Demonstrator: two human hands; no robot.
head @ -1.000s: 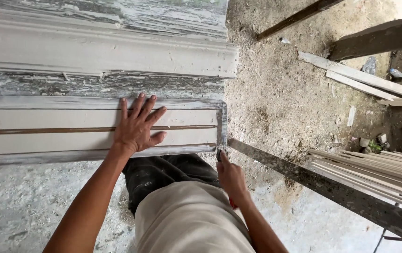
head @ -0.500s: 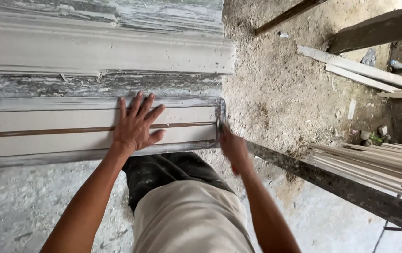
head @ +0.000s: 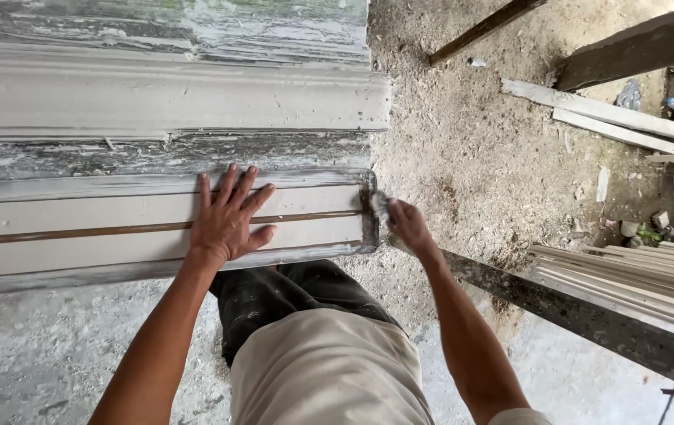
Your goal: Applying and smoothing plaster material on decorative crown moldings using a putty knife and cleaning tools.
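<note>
- Head view: the left hand [head: 229, 218] lies flat, fingers spread, on the near moulded panel [head: 117, 228], gripping nothing.
- The right hand [head: 408, 224] is curled at the panel's right end, closed on a small pale pad [head: 379, 206]; most of the pad is hidden by the fingers, so I cannot tell what kind it is.
- The panel's long axis runs left to right; its left end is cut off by the frame edge, and its right end sits just beside the sandy ground [head: 494, 157].
- A second moulded length [head: 172, 98] lies parallel beyond it.
- A stack of thin strips [head: 628, 279] at right runs out of frame.
</note>
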